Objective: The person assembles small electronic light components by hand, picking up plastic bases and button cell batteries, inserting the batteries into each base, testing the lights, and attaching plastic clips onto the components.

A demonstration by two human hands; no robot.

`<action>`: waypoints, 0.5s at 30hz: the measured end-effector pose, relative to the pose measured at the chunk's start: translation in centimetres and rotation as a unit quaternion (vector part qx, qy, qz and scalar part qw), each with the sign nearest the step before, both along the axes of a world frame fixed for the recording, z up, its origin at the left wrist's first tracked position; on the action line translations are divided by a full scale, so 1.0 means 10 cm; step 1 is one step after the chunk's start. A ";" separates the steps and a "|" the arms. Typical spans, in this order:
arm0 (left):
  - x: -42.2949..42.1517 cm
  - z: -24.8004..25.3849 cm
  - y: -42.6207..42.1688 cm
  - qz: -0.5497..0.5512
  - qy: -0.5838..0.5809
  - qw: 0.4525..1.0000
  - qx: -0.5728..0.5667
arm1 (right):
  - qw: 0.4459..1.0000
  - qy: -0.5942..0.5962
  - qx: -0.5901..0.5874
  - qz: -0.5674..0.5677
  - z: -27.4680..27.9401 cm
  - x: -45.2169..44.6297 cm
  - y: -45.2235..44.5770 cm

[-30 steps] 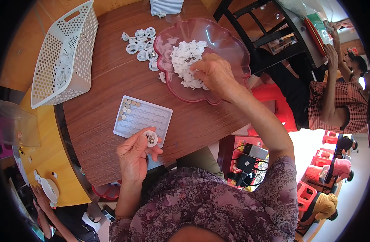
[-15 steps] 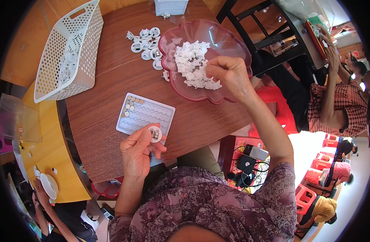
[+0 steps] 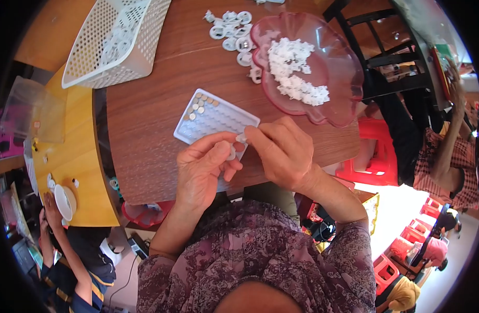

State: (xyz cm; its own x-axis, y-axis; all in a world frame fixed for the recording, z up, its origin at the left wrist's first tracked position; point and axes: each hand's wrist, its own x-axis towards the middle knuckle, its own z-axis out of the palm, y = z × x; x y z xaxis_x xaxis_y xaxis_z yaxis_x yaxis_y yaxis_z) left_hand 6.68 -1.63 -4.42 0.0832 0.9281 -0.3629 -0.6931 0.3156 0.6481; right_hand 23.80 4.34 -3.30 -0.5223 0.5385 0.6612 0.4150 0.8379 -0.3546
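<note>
My left hand (image 3: 204,166) pinches a round white piece (image 3: 231,152) above the lower edge of a pale tray (image 3: 185,136). Close beside it, my right hand (image 3: 284,151) is closed on a small white part (image 3: 241,138), mostly covered by the fingertips. Several round metal discs (image 3: 200,103) sit in the tray's upper left corner. A red scalloped bowl (image 3: 349,86) holds a heap of small white parts (image 3: 302,89). Round white assemblies (image 3: 230,30) lie in a cluster left of the bowl.
A white perforated basket (image 3: 145,65) with white pieces stands at the upper left. Beside the brown table (image 3: 140,141) is a yellow table (image 3: 88,172) with a white bowl (image 3: 65,203) and a co-worker's hands. A black chair (image 3: 380,61) and another seated person are on the right.
My right hand has left the bowl with a small white part and come next to my left hand. The view has shifted, so the table items appear higher and the bowl farther right.
</note>
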 end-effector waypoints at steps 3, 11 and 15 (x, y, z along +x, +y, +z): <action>-0.02 -0.04 0.01 0.014 0.009 1.000 0.000 | 0.998 -0.020 0.066 -0.001 -0.10 -0.09 -0.11; -0.05 -0.09 0.00 0.020 0.019 0.999 -0.042 | 0.991 0.054 -0.120 -0.004 -0.15 -0.18 -0.18; -0.07 -0.12 0.01 0.014 0.017 0.999 -0.029 | 0.987 0.026 -0.159 -0.021 -0.08 -0.22 -0.16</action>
State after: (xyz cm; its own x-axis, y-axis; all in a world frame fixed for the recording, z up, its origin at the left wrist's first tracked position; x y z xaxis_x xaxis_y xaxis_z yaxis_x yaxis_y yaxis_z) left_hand 6.03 -1.55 -5.59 0.0446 0.9075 -0.4177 -0.6800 0.3339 0.6527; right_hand 21.64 2.70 -4.15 -0.4647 0.7437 0.4806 0.4204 0.6630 -0.6194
